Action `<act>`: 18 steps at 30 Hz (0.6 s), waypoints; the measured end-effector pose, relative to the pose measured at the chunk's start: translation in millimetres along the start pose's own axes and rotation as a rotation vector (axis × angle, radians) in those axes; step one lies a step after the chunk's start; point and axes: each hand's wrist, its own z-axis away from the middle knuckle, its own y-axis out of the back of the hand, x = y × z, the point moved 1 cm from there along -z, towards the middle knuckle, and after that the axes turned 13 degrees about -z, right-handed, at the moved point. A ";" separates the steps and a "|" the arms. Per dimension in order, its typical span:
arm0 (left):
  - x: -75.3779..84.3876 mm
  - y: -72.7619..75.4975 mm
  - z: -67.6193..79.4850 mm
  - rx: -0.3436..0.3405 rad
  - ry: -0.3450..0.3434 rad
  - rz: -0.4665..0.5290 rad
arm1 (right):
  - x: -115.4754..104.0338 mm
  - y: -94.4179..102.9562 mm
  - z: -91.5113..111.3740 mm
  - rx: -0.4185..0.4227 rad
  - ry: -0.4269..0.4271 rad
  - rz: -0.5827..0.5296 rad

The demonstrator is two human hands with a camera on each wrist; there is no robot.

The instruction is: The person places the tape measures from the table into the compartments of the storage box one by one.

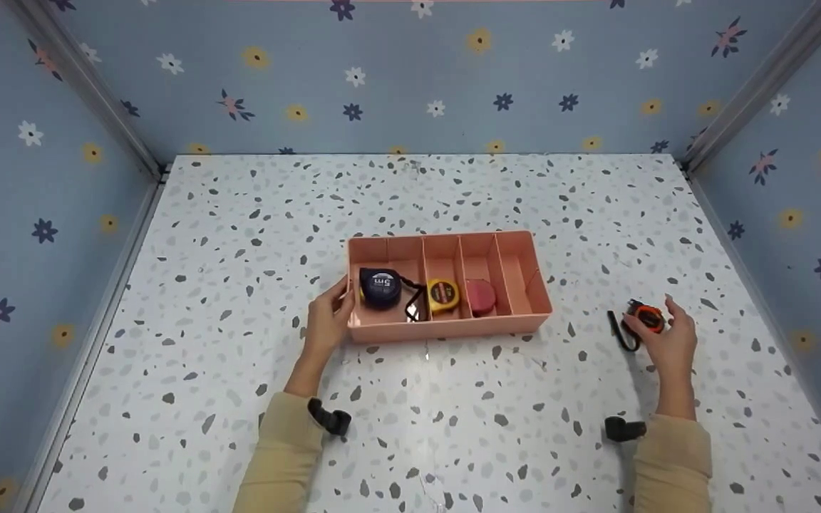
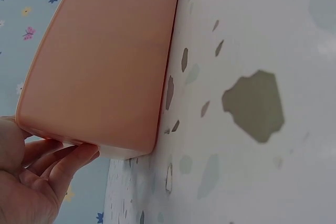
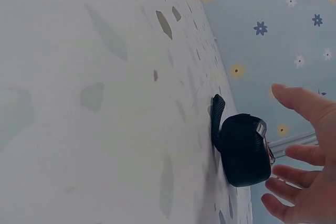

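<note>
A pink divided box (image 1: pixel 453 331) stands mid-table. Inside lie a dark blue tape measure (image 1: pixel 382 288) with a black strap, a yellow tape measure (image 1: pixel 443 295) and a round pink one (image 1: pixel 482 296), each in its own compartment. My left hand (image 1: pixel 328 317) holds the box's left end, fingers against the outer wall and thumb by the rim; the box's outside (image 2: pixel 105 61) fills much of the left wrist view. On the right, my right hand (image 1: pixel 669 342) is spread around a black-and-orange tape measure (image 1: pixel 649 318). Its dark case (image 3: pixel 244 150) rests on the table, thumb apart from it.
The white speckled table (image 1: pixel 453 413) spreads around the box. Blue flowered panels (image 1: pixel 396 78) close it in at the back and both sides. A black strap (image 1: pixel 621 331) trails left from the orange tape measure. The rightmost box compartment (image 1: pixel 521 278) shows its bare floor.
</note>
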 end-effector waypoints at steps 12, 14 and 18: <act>-0.6 -0.2 -0.3 -0.001 0.003 -0.010 | 9.4 -2.9 -6.5 -0.025 -0.109 0.010; -1.0 -0.2 -0.5 0.005 -0.006 -0.003 | 10.0 -3.0 -8.2 -0.037 -0.119 0.023; -1.2 -0.2 -0.6 0.009 -0.015 0.007 | 11.0 -2.9 -11.2 -0.053 -0.132 0.034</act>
